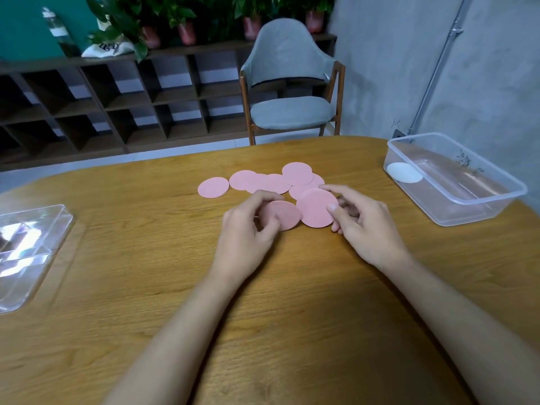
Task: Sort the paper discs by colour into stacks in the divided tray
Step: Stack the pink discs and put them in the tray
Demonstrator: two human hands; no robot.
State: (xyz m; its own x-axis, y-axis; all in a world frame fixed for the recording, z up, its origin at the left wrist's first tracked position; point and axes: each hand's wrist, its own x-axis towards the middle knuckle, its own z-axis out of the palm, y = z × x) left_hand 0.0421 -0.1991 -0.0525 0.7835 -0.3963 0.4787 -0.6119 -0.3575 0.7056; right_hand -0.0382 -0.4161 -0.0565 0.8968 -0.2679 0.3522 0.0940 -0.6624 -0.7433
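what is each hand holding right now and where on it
Left hand pinches a pink disc at its left edge; right hand grips another pink disc at its right edge.

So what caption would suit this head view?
Left hand and right hand each lift a pink disc from the pile on the table.

Both bare forearms reach forward, converging. The left hand [251, 226] curls palm-down, its fingers [267, 197] and thumb pinched together. The right hand [362, 226] tilts inward, thumb up, forefinger extended, the others bent.
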